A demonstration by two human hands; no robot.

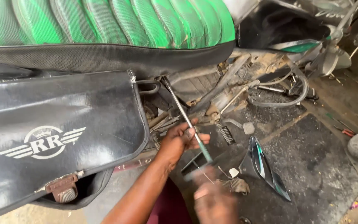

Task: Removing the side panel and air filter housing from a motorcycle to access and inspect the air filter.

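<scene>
Left hand (179, 141): wrapped around the shaft of a long screwdriver (186, 119), tip up at the motorcycle frame under the seat.
Right hand (214, 199): blurred, low in the view, just below the screwdriver's green handle.
Seat (104, 20): green ribbed cover, black edge.
Saddlebag (59, 128): black, hangs at left.
Side panel (266, 168): black, lying on the floor (311, 166).

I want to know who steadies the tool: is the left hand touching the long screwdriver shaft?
Touching. The head view shows the left hand with its fingers wrapped around the long screwdriver shaft, just above the greenish handle; no gap shows.
</scene>
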